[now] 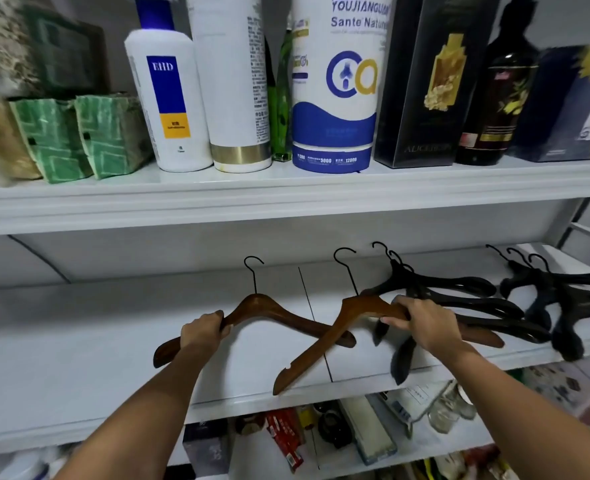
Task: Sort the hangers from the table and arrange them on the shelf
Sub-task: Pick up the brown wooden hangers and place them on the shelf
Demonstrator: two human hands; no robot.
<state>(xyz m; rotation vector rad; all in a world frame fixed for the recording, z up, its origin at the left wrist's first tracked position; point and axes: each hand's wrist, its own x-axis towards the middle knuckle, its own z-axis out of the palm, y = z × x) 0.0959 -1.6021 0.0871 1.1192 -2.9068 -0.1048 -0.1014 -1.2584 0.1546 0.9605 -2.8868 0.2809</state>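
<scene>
While bottles (169, 98) stand above, hangers (262, 305) line the white shelf (79, 341).

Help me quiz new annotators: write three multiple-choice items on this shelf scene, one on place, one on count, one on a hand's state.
1. Where do the black hangers lie relative to the brown wooden hangers? A) left B) right C) shelf above
2. How many brown wooden hangers show? A) one B) four C) two
3. The left hand: A) grips a wooden hanger B) lies flat C) hangs idle
Answers: B, they lie rightward on the same shelf; C, the right hand grips the second; A, it curls round the hanger's arm.
</scene>
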